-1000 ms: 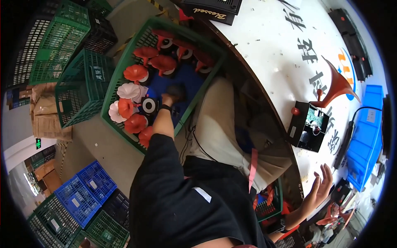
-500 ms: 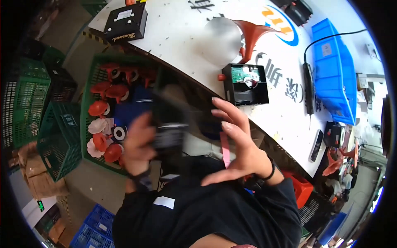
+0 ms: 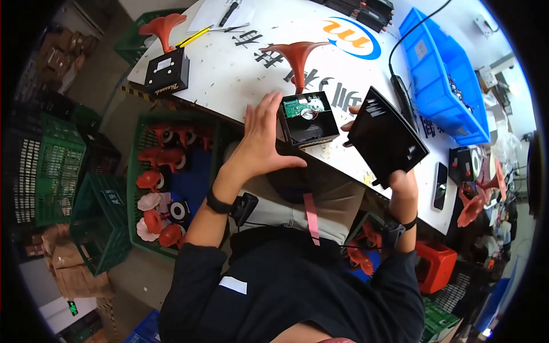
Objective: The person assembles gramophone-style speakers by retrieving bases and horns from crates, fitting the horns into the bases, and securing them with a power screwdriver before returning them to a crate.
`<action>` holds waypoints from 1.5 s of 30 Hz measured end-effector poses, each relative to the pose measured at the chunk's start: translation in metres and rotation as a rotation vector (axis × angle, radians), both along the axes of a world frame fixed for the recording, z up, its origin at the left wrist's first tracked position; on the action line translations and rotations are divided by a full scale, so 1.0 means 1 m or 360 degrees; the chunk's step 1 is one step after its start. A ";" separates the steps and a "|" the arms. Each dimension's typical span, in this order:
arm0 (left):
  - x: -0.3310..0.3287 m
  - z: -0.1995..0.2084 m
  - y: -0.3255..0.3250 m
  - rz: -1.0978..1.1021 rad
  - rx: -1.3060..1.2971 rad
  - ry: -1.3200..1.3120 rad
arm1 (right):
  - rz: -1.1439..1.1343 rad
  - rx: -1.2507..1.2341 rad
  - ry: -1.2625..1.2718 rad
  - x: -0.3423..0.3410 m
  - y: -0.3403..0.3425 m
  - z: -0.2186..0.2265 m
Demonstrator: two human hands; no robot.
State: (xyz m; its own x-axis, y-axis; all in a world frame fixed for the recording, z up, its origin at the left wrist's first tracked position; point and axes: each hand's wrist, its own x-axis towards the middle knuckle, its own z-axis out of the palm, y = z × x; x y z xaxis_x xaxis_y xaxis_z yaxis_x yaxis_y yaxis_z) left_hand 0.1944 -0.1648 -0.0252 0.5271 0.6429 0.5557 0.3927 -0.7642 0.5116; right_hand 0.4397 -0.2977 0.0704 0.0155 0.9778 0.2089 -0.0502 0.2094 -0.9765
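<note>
An open black box (image 3: pixel 313 137) stands near the table's front edge, a green circuit board (image 3: pixel 297 107) and a small round part inside it. Behind it rises a red horn (image 3: pixel 298 60), its narrow end meeting the box's back side. My left hand (image 3: pixel 260 137) is spread, its fingertips at the box's left side; whether they touch cannot be told. To the right of the box, my right hand (image 3: pixel 402 184) grips a black box cover (image 3: pixel 386 137), held tilted above the table. The cover hides part of that hand.
A black screwdriver (image 3: pixel 405 100) on a cable lies beside a blue bin (image 3: pixel 443 74). A phone (image 3: pixel 440 186) rests at the right edge. At the table's far left sits another box (image 3: pixel 167 71) with a horn. A green crate (image 3: pixel 137 217) of horns stands below left.
The blurred black thing by my left hand at my lap is gone from there; a black cover is now in my right hand. My left hand has moved up to the open box.
</note>
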 end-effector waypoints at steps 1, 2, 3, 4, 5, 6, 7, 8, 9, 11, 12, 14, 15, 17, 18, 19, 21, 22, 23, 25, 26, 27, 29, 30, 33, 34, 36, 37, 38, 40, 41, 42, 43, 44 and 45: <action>0.008 -0.006 0.005 -0.0019 -0.0007 0.0015 | 0.0029 -0.0046 -0.0042 0.011 -0.001 0.000; 0.012 -0.010 0.008 -0.0036 -0.0015 0.0029 | 0.0024 -0.0096 -0.0023 0.016 -0.002 0.001; 0.015 -0.006 0.008 -0.0058 -0.0010 0.0031 | 0.0011 -0.0149 -0.0004 0.022 -0.004 0.000; 0.016 0.000 0.009 -0.0162 -0.0191 -0.0093 | 0.0001 -0.0205 0.0014 0.026 -0.004 0.000; 0.016 0.006 0.010 -0.0263 -0.0375 -0.0217 | -0.0015 -0.0204 0.0013 0.030 -0.002 0.001; 0.015 0.013 0.009 -0.0348 -0.0556 -0.0336 | -0.0004 -0.0086 -0.0202 0.034 0.003 0.002; 0.019 0.022 0.005 -0.0369 -0.0565 -0.0338 | -0.0014 0.0018 -0.0426 0.038 0.006 0.006; 0.022 0.034 0.000 -0.0453 -0.0558 -0.0335 | -0.0019 0.0120 -0.0652 0.041 0.008 0.011; 0.022 0.046 -0.007 -0.0520 -0.0547 -0.0327 | -0.0021 0.0113 -0.0650 0.042 0.010 0.016; 0.021 0.062 -0.019 -0.0562 -0.0539 -0.0320 | 0.0049 0.0301 -0.0905 0.038 0.021 0.027; 0.022 0.071 -0.025 -0.0605 -0.0563 -0.0365 | 0.0073 0.0392 -0.1033 0.035 0.023 0.033; 0.022 0.081 -0.035 -0.0694 -0.0611 -0.0451 | 0.0087 0.0366 -0.1084 0.028 0.020 0.042; 0.021 0.082 -0.039 -0.0691 -0.0614 -0.0443 | 0.0107 0.0351 -0.1135 0.025 0.019 0.045; 0.020 0.083 -0.044 -0.0694 -0.0680 -0.0516 | 0.0119 0.0333 -0.1174 0.019 0.018 0.048; 0.020 0.084 -0.046 -0.0705 -0.0716 -0.0552 | 0.0150 0.0329 -0.1207 0.018 0.016 0.051; 0.020 0.086 -0.047 -0.0715 -0.0724 -0.0539 | 0.0179 0.0324 -0.1239 0.017 0.015 0.052; 0.018 0.090 -0.049 -0.0690 -0.0711 -0.0507 | 0.0202 0.0313 -0.1261 0.016 0.012 0.053; 0.016 0.091 -0.051 -0.0673 -0.0703 -0.0493 | 0.0187 0.0349 -0.1263 0.016 0.011 0.052; 0.015 0.092 -0.052 -0.0676 -0.0710 -0.0483 | 0.0173 0.0384 -0.1265 0.015 0.010 0.052; 0.014 0.094 -0.053 -0.0675 -0.0689 -0.0433 | 0.0154 0.0419 -0.1269 0.015 0.008 0.055; 0.014 0.094 -0.053 -0.0673 -0.0678 -0.0410 | 0.0154 0.0418 -0.1287 0.014 0.007 0.058; 0.015 0.093 -0.053 -0.0674 -0.0679 -0.0406 | 0.0155 0.0419 -0.1304 0.013 0.006 0.061; 0.018 0.090 -0.055 -0.0690 -0.0749 -0.0476 | 0.0158 0.0420 -0.1320 0.012 0.005 0.061; 0.020 0.089 -0.054 -0.0701 -0.0783 -0.0513 | 0.0156 0.0421 -0.1328 0.011 0.005 0.061; 0.020 0.089 -0.054 -0.0700 -0.0772 -0.0507 | 0.0156 0.0423 -0.1345 0.010 0.005 0.058; 0.019 0.089 -0.055 -0.0696 -0.0767 -0.0503 | 0.0158 0.0421 -0.1334 0.010 0.004 0.058; 0.019 0.089 -0.054 -0.0693 -0.0767 -0.0504 | 0.0165 0.0420 -0.1315 0.010 0.004 0.057; 0.018 0.089 -0.054 -0.0693 -0.0764 -0.0505 | 0.0169 0.0420 -0.1308 0.010 0.004 0.057; 0.017 0.089 -0.054 -0.0692 -0.0762 -0.0505 | 0.0180 0.0420 -0.1315 0.009 0.005 0.057; 0.016 0.089 -0.053 -0.0692 -0.0795 -0.0484 | 0.0190 0.0414 -0.1328 0.010 0.005 0.058; 0.016 0.090 -0.053 -0.0692 -0.0826 -0.0461 | 0.0193 0.0412 -0.1331 0.010 0.005 0.058; 0.015 0.090 -0.053 -0.0690 -0.0856 -0.0440 | 0.0191 0.0410 -0.1330 0.010 0.005 0.058; 0.015 0.090 -0.053 -0.0688 -0.0857 -0.0441 | 0.0189 0.0408 -0.1329 0.010 0.006 0.058; 0.015 0.090 -0.053 -0.0686 -0.0847 -0.0445 | 0.0189 0.0407 -0.1329 0.010 0.006 0.058; 0.014 0.089 -0.054 -0.0686 -0.0837 -0.0448 | 0.0188 0.0405 -0.1329 0.010 0.007 0.057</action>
